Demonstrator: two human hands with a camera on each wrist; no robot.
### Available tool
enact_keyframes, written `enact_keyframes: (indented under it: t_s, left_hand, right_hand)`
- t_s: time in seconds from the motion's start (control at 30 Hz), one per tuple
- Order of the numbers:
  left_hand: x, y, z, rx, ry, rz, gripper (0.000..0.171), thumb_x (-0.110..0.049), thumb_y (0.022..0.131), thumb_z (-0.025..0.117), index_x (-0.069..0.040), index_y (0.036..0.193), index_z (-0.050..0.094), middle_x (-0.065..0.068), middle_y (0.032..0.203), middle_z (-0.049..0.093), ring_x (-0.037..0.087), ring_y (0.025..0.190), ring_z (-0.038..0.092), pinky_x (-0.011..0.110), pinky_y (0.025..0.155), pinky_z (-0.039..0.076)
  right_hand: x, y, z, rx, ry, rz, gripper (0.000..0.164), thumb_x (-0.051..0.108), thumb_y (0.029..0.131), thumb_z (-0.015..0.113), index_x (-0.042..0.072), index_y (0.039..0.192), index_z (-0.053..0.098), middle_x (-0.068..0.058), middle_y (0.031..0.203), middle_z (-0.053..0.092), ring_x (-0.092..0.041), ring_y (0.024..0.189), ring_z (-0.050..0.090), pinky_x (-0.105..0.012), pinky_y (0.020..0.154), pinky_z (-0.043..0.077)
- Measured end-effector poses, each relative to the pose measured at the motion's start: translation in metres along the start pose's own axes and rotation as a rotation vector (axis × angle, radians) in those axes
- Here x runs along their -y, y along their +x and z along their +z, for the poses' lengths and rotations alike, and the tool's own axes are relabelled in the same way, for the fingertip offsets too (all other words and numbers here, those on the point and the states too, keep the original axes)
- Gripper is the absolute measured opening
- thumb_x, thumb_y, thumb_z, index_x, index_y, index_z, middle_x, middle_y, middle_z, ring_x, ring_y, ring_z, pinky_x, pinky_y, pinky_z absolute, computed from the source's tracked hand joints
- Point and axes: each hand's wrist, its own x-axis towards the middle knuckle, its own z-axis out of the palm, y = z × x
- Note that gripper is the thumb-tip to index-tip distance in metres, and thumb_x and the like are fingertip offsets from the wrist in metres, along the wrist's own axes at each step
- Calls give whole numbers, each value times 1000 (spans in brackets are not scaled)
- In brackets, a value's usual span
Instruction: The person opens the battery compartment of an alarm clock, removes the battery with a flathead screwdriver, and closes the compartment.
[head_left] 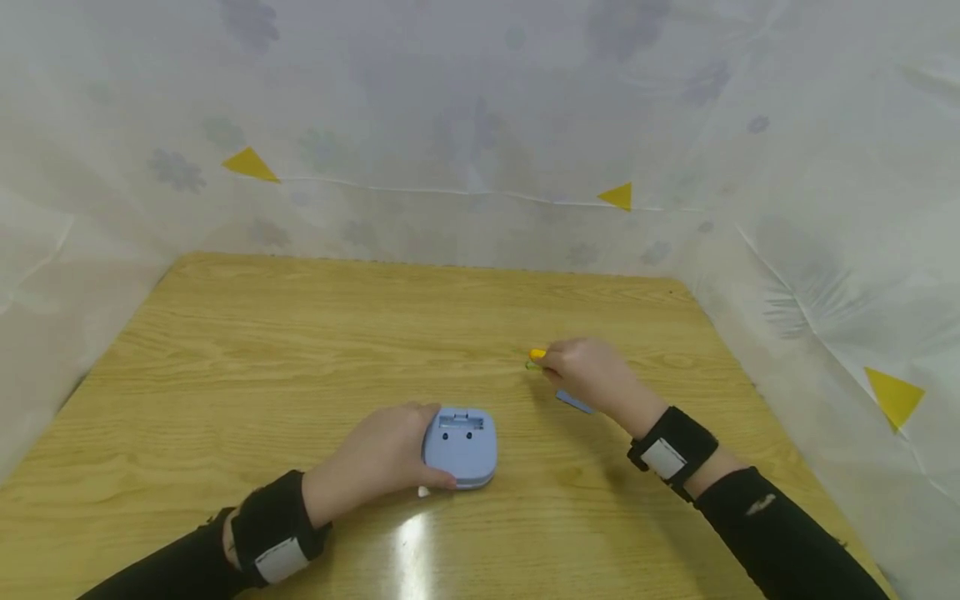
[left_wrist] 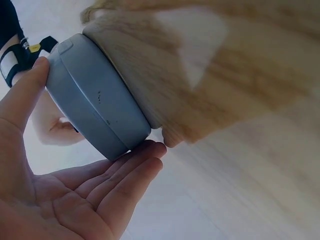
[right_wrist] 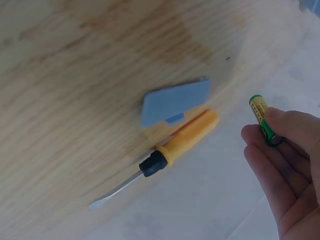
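Observation:
My left hand [head_left: 375, 450] grips the side of a light blue rounded-square device [head_left: 461, 458], thumb at its near edge and fingers behind it. Its battery compartment [head_left: 461, 422] is uncovered at the far end, with two dark screw holes below. In the left wrist view, the device's side [left_wrist: 95, 100] lies between thumb and fingers. Over the table to the right, my right hand [head_left: 592, 375] pinches a small green and yellow battery [right_wrist: 262, 117] between thumb and fingers. Near it lie a flat blue battery cover [right_wrist: 175, 100] and a screwdriver [right_wrist: 187, 137] with a yellow handle.
The wooden table [head_left: 300, 333] has a pale flower-patterned sheet [head_left: 450, 108] hanging around its back and sides. Yellow triangles [head_left: 617, 197] mark the sheet. A small white piece [head_left: 423, 492] shows by the device's near left corner.

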Motion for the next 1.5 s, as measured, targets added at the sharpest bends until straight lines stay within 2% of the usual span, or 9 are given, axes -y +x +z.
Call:
enact_keyframes:
  t_s: [0.07, 0.17, 0.3, 0.53, 0.7, 0.9, 1.2, 1.5]
  left_hand:
    - [0, 0, 0, 1, -2, 2, 97, -47, 66, 101, 7, 137, 64, 19, 124, 76, 30, 105, 75, 47, 96, 62]
    - [1, 0, 1, 1, -6, 7, 96, -46, 66, 101, 7, 137, 64, 19, 123, 76, 30, 105, 75, 47, 95, 62]
    - [2, 0, 1, -1, -1, 8, 97, -47, 65, 101, 7, 137, 63, 18, 124, 76, 30, 105, 75, 47, 96, 62]
    - [2, 0, 0, 7, 5, -1, 100, -48, 66, 100, 7, 140, 61, 20, 128, 75, 32, 111, 74, 48, 99, 62]
    - [1, -1, -1, 16, 8, -4, 100, -48, 67, 100, 7, 141, 61, 20, 128, 74, 32, 111, 74, 47, 99, 61]
    - [1, -1, -1, 13, 10, -9, 100, -48, 67, 100, 7, 141, 61, 20, 128, 74, 31, 110, 74, 47, 98, 62]
    - [0, -1, -1, 15, 14, -12, 100, -48, 67, 100, 7, 140, 61, 19, 126, 75, 30, 108, 75, 47, 96, 62]
    - [-2, -2, -2, 14, 12, -20, 100, -48, 67, 100, 7, 140, 61, 19, 127, 75, 31, 109, 74, 47, 97, 62]
  right_hand:
    - [-1, -2, 3, 57, 20, 35, 11, 6, 88, 85, 6, 99, 82, -5, 81, 74, -13, 62, 64, -25, 57, 52]
    - [-1, -3, 5, 113, 28, 72, 10, 7, 89, 85, 7, 98, 82, -5, 81, 74, -13, 64, 65, -26, 58, 55]
    - [-2, -5, 8, 148, 24, 90, 12, 9, 87, 87, 8, 98, 82, -5, 84, 75, -16, 69, 70, -30, 64, 61]
    - [-11, -8, 18, 193, 39, 153, 15, 10, 88, 87, 7, 101, 82, -6, 90, 78, -20, 77, 75, -33, 68, 63]
    - [-16, -11, 25, 214, 27, 167, 15, 12, 89, 86, 8, 103, 83, -7, 93, 79, -21, 80, 76, -36, 72, 65]
    - [-17, -12, 29, 220, 29, 172, 10, 15, 91, 85, 10, 100, 84, -4, 89, 78, -19, 77, 74, -34, 70, 64]
    - [-17, -12, 28, 238, 67, 200, 14, 14, 91, 84, 8, 105, 84, -7, 96, 80, -21, 83, 76, -35, 74, 65]
    - [-17, -12, 26, 237, 95, 218, 15, 16, 92, 84, 8, 104, 84, -7, 93, 78, -20, 80, 74, -36, 73, 64]
